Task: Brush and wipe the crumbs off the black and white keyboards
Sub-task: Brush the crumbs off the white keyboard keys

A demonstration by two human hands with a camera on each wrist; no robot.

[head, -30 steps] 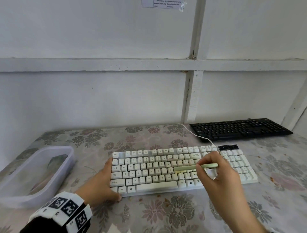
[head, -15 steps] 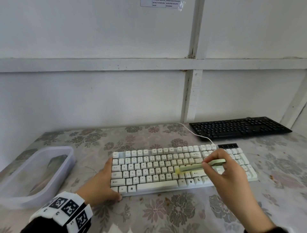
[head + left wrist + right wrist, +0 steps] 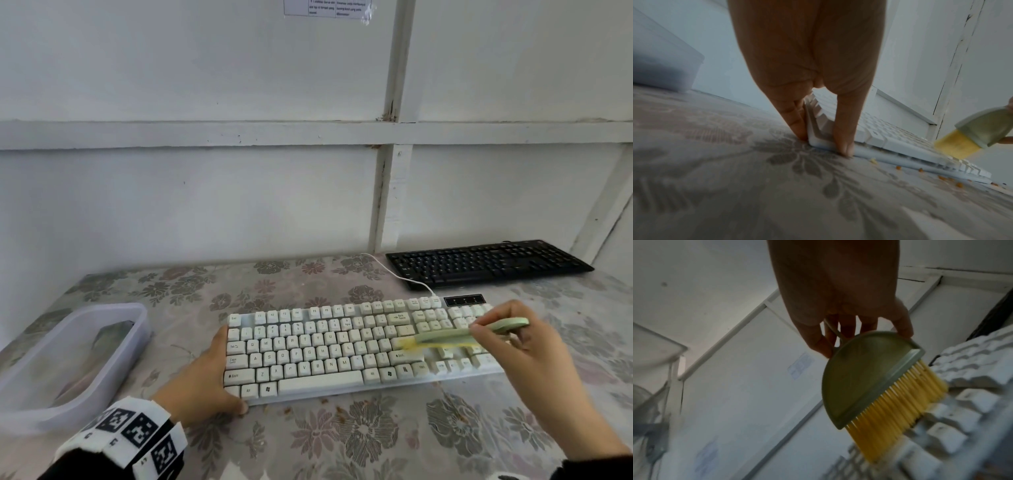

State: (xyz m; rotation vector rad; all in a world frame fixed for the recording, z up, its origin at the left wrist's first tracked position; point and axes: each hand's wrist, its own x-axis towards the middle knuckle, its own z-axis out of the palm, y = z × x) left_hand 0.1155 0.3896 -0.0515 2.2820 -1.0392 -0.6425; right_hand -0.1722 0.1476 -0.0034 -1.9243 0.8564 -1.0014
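A: On the table (image 3: 308,455), your left hand (image 3: 205,383) clamps the white keyboard (image 3: 318,346) corner so it can't slide; your right hand (image 3: 520,346) pinches the brush (image 3: 445,337), bristles on the right-hand keys.

B: And the black keyboard (image 3: 486,262)?

A: Untouched near the wall. Only your left wrist view shows orange crumbs (image 3: 958,184) along the front edge.

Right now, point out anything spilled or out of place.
Orange crumbs lie scattered on the floral tablecloth along the white keyboard's front edge. The rest looks orderly.
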